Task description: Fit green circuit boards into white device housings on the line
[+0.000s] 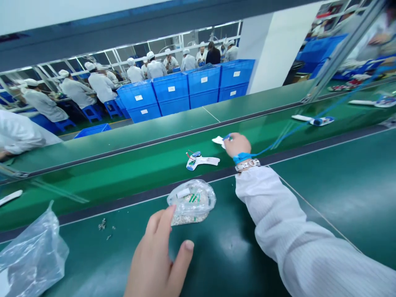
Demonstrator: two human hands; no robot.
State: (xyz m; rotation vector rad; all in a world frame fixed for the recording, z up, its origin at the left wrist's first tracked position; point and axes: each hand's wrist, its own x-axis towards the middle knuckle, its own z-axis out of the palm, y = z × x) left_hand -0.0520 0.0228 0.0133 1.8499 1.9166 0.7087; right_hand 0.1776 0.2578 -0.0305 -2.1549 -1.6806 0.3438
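My right hand [236, 144] reaches out over the green conveyor belt [123, 169] and is closed on a small white part [219, 140] with a blue bit. A blue wrist strap and a metal band sit on that wrist. Another white part with blue and red wires [199, 160] lies on the belt just left of it. My left hand [159, 255] hovers low over the near table, fingers apart, holding nothing. Its fingertips are close to a small clear bag of tiny pieces [192, 201].
A crumpled clear plastic bag [32, 251] lies at the near left, with small metal bits [102, 225] beside it. More white parts [312, 120] ride the belt to the right. Blue crates [171, 93] and several people in white coats stand beyond the line.
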